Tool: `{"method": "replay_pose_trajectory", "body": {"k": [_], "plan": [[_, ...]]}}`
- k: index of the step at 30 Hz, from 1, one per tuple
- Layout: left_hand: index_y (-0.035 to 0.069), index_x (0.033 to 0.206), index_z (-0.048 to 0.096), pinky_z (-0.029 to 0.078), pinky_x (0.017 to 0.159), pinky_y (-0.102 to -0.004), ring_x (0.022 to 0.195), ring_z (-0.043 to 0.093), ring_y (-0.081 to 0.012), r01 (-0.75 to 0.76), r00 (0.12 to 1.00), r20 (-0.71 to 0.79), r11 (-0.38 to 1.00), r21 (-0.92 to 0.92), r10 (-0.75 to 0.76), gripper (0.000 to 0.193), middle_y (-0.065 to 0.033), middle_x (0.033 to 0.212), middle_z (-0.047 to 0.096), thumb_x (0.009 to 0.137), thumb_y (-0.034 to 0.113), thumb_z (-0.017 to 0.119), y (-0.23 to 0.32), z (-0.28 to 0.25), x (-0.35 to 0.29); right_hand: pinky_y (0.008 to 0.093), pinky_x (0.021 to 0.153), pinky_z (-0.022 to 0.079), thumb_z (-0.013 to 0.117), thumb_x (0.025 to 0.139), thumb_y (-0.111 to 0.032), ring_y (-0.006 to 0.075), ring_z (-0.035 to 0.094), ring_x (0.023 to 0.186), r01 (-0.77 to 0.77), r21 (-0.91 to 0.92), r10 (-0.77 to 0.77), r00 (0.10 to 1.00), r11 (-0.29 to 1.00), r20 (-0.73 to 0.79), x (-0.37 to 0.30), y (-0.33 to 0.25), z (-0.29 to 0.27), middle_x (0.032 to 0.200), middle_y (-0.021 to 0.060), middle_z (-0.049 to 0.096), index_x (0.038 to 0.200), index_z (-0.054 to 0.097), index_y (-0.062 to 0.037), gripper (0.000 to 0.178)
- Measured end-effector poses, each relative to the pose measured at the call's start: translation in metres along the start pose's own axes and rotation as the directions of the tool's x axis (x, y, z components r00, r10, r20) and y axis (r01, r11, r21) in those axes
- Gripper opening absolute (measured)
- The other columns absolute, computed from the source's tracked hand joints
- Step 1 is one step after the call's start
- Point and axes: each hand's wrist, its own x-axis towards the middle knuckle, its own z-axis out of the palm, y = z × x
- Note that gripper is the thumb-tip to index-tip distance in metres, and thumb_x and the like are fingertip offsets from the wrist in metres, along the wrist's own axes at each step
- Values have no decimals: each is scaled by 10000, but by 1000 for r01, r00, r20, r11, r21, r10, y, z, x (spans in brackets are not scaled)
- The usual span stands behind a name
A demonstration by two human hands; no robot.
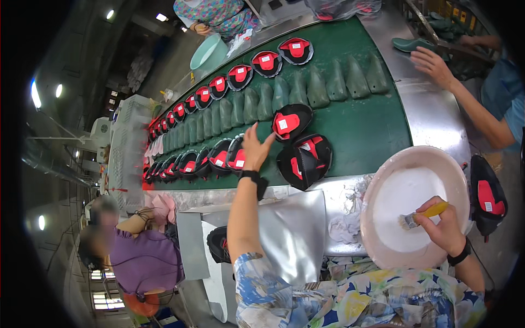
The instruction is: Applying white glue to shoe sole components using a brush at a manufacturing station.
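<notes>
My left hand (255, 147) reaches over the green belt (361, 131) with its fingers spread and nothing in them. It is beside a black shoe upper with red lining (237, 158), the nearest in a row of such uppers; whether it touches it I cannot tell. Just right of the fingers lie another upper (286, 124) and a pair of black uppers (305, 162). On the right, my right hand (442, 229) grips a paint brush (433, 210) by its yellow handle. The bristles hang over white liquid in a pale pink basin (377, 177).
Green shoe lasts (317, 90) line the belt's middle, with more uppers (266, 63) beyond. Another upper (488, 197) is right of the basin. A crumpled cloth (344, 228) lies on the metal edge. Co-workers stand at far right, far side and left; one hand (432, 63) is near a last (410, 45).
</notes>
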Motion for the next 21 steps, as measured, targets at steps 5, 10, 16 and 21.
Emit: {"method": "replay_pose_trajectory", "body": {"k": [5, 10, 16, 21], "plan": [[186, 1310, 591, 434, 1077, -505, 1269, 480, -560, 292, 856, 397, 943, 156, -331, 823, -211, 1646, 0, 610, 483, 904, 98, 68, -12, 308, 762, 538, 761, 828, -70, 221, 712, 824, 21, 0, -21, 1000, 1000, 9, -7, -9, -2, 873, 112, 721, 923, 645, -22, 158], [110, 1037, 733, 514, 922, -440, 1011, 638, -394, 191, 977, 104, 981, -31, -187, 369, -195, 1068, 633, 677, 178, 774, 66, 56, -33, 309, 754, 535, 751, 833, -68, 218, 710, 821, 86, 64, -86, 996, 994, 3, -20, -9, -9, 873, 116, 719, 912, 640, -8, 149], [47, 1027, 702, 504, 868, -414, 967, 624, -352, 11, 997, -73, 998, -56, -15, 368, -161, 1003, 621, 689, 121, 826, 105, -92, -94, 308, 739, 530, 745, 836, -67, 217, 709, 803, 152, 47, -152, 988, 987, -5, -33, -3, -26, 858, 114, 719, 903, 639, -7, 140], [-60, 1373, 454, 413, 1107, -386, 1297, 506, -366, 115, 882, 452, 991, 69, -134, 785, -237, 1358, 498, 681, 40, 809, 80, -174, -228, 311, 756, 523, 736, 846, -71, 218, 700, 806, 220, 95, -225, 973, 971, 45, -36, -4, -22, 855, 108, 712, 921, 630, -9, 144]]}}
